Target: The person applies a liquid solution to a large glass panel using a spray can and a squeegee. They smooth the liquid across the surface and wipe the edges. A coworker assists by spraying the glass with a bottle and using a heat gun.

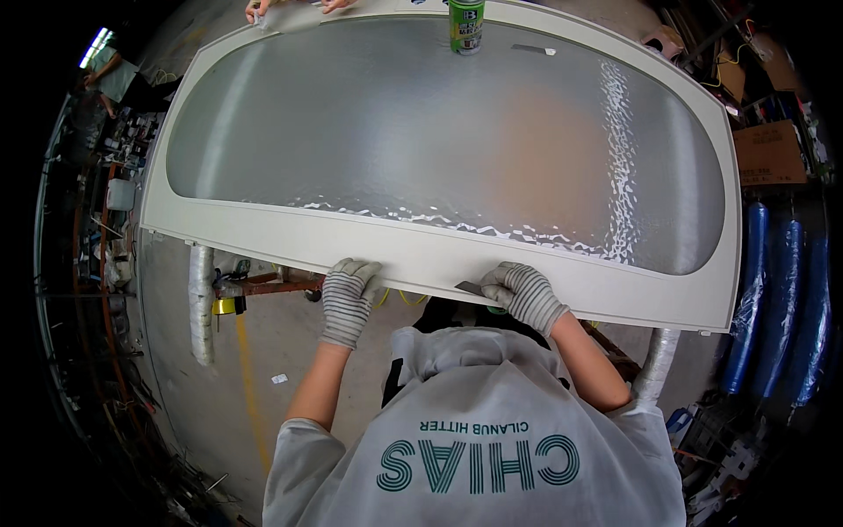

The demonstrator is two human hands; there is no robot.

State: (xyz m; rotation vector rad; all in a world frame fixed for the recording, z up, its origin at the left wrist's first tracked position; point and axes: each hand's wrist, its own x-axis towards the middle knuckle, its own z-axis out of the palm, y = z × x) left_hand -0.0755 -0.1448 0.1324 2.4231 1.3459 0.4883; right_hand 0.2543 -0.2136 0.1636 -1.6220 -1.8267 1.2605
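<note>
A large off-white panel (413, 252) with rounded, textured frosted glass (378, 123) lies flat before me. Grey-striped work gloves cover both hands. My left hand (349, 297) is closed over the panel's near edge, its fingertips on the frame. Farther right, my right hand (525, 294) grips a thin dark scraper blade (469, 287), which rests at the frame's near edge and points left. The part of the blade inside the fingers is hidden.
At the far rim stands a green spray can (465, 26), with another flat blade (529, 49) beside it. Another person's hands (256, 10) touch the far left edge. Wrapped supports (201, 303) stand below. Blue wrapped rolls (747, 299) and a cardboard box (769, 153) line the right.
</note>
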